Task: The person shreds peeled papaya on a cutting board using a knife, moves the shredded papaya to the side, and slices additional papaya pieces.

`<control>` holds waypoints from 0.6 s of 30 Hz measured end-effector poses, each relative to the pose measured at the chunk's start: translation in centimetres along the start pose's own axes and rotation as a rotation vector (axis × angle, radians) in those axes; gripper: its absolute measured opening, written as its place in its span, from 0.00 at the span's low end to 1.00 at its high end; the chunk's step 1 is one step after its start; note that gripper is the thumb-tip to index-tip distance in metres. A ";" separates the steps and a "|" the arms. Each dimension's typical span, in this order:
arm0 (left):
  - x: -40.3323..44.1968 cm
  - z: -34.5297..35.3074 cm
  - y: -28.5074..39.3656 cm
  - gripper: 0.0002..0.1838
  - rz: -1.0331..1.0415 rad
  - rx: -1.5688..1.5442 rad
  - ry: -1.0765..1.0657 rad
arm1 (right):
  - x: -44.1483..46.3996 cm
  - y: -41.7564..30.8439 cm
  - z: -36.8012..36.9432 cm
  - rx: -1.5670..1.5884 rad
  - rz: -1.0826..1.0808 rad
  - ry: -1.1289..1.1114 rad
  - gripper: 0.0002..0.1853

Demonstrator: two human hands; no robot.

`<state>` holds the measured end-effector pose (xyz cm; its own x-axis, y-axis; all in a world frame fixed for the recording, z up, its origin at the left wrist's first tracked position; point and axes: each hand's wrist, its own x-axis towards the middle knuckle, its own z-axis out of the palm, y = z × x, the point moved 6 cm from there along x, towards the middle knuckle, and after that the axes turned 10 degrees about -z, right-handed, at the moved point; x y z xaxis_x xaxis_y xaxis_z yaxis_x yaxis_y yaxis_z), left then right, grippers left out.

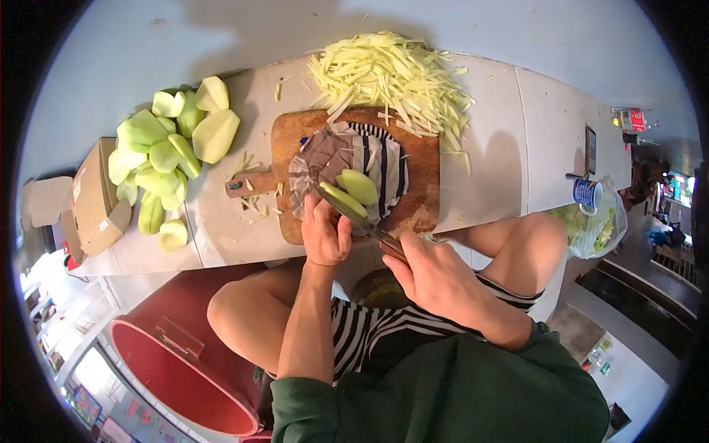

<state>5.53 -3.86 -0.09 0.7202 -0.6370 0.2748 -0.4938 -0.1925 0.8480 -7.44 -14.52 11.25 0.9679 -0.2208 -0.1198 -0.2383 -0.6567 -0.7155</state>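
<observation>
My right hand [447, 280] grips the wooden handle of a knife [384, 240], its blade pointing up and left. Curled close by the blade's far end is my left hand [327, 232]; what its fingers pinch is hidden. Pale green slices [360, 186] of a peeled fruit or vegetable lie beside the blade. Under them is a bunched cloth [329, 155], partly brown and partly striped, on a wooden cutting board [425, 170]. Behind the board rises a heap of thin pale green shreds [388, 77].
Larger peeled green pieces [159, 151] are piled at left, near an open cardboard box [96, 196]. A red tub [177, 362] stands below the table's left side. At right are a blue and white mug [587, 194], a clear plastic bag [609, 225] and a phone [590, 150].
</observation>
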 end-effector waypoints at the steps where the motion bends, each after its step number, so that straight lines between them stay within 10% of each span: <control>1: 0.1 0.1 -0.1 0.18 -0.002 -0.002 0.002 | 0.3 0.4 0.4 -0.021 -0.037 0.035 0.17; 18: 0.1 0.1 -0.2 0.19 -0.094 -0.046 0.016 | 0.9 2.9 4.0 -0.056 -0.026 0.083 0.16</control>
<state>5.62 -3.95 -0.29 0.7700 -0.6057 0.2003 -0.4013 -0.2158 0.8902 -6.97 -13.69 6.32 0.9645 -0.2606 -0.0429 -0.2197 -0.7015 -0.6779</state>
